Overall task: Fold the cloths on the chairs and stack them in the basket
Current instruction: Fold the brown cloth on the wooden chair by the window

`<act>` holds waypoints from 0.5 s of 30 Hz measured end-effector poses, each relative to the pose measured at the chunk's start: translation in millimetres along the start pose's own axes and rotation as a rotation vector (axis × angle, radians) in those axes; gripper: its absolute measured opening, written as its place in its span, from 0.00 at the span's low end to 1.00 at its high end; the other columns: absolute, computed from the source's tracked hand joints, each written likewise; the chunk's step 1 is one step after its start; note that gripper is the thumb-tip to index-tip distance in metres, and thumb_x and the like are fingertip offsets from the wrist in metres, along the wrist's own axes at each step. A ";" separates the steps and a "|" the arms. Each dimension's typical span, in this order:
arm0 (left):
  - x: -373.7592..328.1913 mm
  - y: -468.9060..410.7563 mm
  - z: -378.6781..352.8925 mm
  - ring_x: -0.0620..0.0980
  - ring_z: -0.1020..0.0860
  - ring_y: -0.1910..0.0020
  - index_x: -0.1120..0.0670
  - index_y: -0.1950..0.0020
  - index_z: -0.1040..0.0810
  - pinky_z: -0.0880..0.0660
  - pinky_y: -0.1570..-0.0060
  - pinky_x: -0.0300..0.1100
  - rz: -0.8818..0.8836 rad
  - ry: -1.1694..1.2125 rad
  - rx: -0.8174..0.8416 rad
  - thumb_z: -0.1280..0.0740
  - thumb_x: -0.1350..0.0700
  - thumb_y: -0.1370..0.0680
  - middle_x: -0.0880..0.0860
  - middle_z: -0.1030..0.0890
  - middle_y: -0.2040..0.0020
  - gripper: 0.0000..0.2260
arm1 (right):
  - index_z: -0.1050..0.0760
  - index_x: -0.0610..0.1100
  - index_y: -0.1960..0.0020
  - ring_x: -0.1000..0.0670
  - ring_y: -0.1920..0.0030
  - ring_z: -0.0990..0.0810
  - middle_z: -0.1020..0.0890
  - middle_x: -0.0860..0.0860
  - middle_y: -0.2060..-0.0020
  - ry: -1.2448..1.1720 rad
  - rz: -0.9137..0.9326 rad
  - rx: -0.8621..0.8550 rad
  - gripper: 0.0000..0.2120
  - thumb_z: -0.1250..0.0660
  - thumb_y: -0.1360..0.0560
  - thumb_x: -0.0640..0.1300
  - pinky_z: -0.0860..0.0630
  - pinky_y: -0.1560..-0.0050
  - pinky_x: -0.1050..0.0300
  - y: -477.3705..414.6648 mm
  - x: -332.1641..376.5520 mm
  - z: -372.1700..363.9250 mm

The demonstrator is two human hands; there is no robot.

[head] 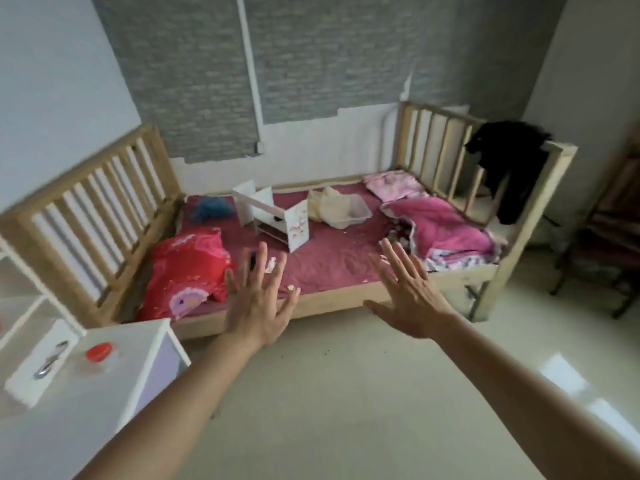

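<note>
Both hands were held out over the floor toward the pale wooden slatted cot bed (86, 202). The left hand (258, 303) and the right hand (410, 299) each had an empty grip, with fingers spread wide and palms down, touching nothing.

A dark wooden chair (609, 237) stood at three o'clock, cut off by the edge of the view and blurred, so I could not tell whether any cloth lay on it. A black garment (505, 161) hung over the cot's end rail at two o'clock. On the magenta mattress at twelve o'clock sat a clear plastic tub (356, 211) with a cream cloth (323, 202) bunched against it. This tub was possibly the basket. A crumpled pink blanket (446, 230) lay at one o'clock and a red patterned quilt (187, 268) at ten o'clock.

Folding appeared not yet begun; this looked like the approach. The next move likely called for turning toward three o'clock, reaching the chair and closing a grip on a cloth's edge.
</note>
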State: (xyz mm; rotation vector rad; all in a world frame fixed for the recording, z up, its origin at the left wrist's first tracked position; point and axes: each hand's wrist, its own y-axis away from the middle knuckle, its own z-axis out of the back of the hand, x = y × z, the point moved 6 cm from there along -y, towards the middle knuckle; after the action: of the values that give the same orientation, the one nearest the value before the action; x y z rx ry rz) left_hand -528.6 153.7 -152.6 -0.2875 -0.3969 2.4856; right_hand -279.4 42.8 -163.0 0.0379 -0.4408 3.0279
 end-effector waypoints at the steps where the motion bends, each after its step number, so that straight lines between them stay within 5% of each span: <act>1: -37.4 -17.3 -10.7 0.57 0.63 0.22 0.43 0.20 0.56 0.58 0.26 0.66 -0.075 0.000 0.009 0.55 0.32 0.21 0.51 0.64 0.20 0.32 | 0.49 0.49 0.19 0.42 0.19 0.58 0.57 0.43 0.19 0.013 -0.042 -0.024 0.41 0.48 0.24 0.71 0.51 0.21 0.40 16.1 -35.0 7.5; 5: -191.3 -78.8 -56.1 0.56 0.65 0.22 0.44 0.20 0.55 0.61 0.27 0.66 -0.317 0.057 0.072 0.55 0.33 0.21 0.52 0.64 0.20 0.31 | 0.54 0.51 0.18 0.42 0.20 0.60 0.59 0.45 0.19 0.053 -0.273 -0.109 0.40 0.48 0.22 0.71 0.51 0.21 0.39 84.9 -170.7 31.1; 15: -525.4 -208.5 -160.6 0.53 0.63 0.21 0.44 0.20 0.51 0.64 0.26 0.63 -0.727 0.258 0.112 0.59 0.35 0.21 0.50 0.60 0.19 0.30 | 0.44 0.49 0.20 0.41 0.19 0.55 0.52 0.42 0.19 0.252 -0.691 -0.132 0.38 0.48 0.22 0.69 0.50 0.22 0.39 173.1 -447.8 48.6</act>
State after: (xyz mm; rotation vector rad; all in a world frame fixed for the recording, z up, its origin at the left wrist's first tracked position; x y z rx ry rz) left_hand 47.3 38.5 -170.9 -0.3396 -0.2014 1.7248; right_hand 152.8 -170.9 -181.8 -0.1629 -0.4794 2.2842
